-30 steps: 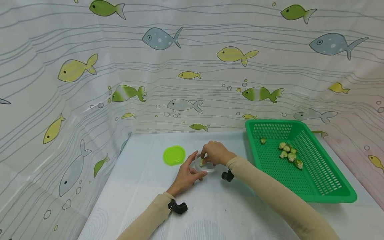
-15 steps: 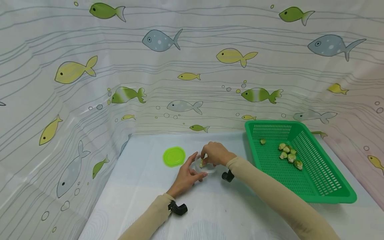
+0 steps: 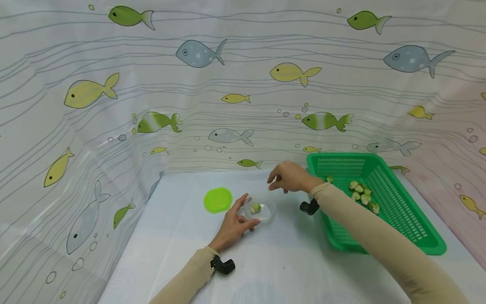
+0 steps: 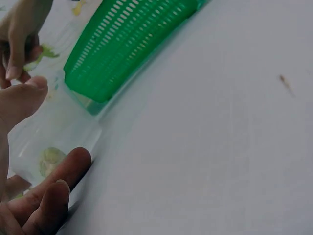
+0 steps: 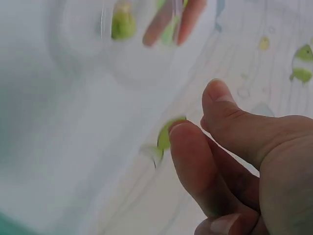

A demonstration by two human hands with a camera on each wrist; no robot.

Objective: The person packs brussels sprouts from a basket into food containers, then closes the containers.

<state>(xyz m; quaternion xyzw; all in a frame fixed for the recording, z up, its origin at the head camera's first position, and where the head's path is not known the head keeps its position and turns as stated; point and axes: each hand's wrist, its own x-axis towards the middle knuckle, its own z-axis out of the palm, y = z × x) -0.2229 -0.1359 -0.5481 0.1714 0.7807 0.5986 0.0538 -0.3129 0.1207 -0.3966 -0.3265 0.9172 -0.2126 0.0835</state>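
Note:
A clear plastic container stands on the table with one Brussels sprout inside, which also shows through the wall in the left wrist view. Thumb and fingers of my left hand grip the container from its left side. My right hand hovers above and right of the container, between it and the green basket. In the right wrist view its thumb and fingers are loosely bent, apart, and hold nothing. A bright green lid lies flat on the table, left of the container.
The green plastic basket stands at the right, with several Brussels sprouts grouped inside and a single one near its left wall. My right forearm crosses over its near left corner. A fish-patterned curtain hangs behind and beside the table.
My right hand has let go of the Brussels sprout inside the container and moved up and right toward the basket. My left hand keeps its grip on the container.

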